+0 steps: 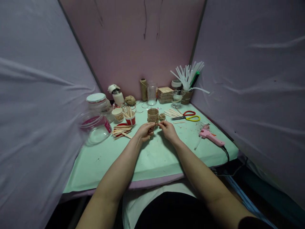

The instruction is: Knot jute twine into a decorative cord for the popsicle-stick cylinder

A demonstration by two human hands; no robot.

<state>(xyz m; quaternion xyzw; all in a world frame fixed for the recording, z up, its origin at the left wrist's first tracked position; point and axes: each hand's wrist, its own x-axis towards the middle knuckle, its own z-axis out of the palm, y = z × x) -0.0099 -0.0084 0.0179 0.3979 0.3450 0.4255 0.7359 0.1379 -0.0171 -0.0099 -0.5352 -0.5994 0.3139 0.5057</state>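
Brown cup [152, 116] upright, just 12 o'clock of left hand [145, 131] and right hand [168, 129]; both pinch what looks like twine [156, 124], fingertips closed. Slack pinch could lose it; hard tugging might tip the cup.

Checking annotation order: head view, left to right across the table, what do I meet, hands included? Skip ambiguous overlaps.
Clear tub with magenta band → red-and-white cup → left hand → right hand → scissors → pink glue gun.
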